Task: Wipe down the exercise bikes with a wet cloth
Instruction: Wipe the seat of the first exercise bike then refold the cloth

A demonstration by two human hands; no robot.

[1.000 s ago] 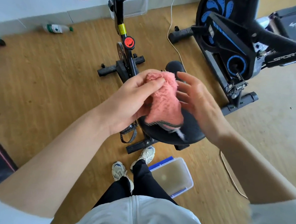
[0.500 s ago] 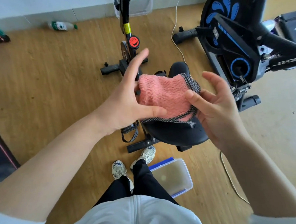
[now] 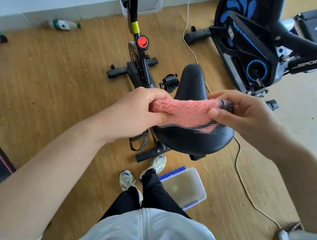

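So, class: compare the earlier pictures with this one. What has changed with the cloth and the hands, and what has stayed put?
The pink cloth, bunched a second ago, is now pulled out flat sideways over the black saddle. The left hand and right hand moved apart, each gripping one end. The bikes, the plastic tub and the feet stayed put.

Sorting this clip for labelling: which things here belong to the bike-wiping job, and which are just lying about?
In the job: pink cloth, held by left hand and right hand; black saddle; blue bike; water tub.

Lying about: bottle; white cable; clear box.
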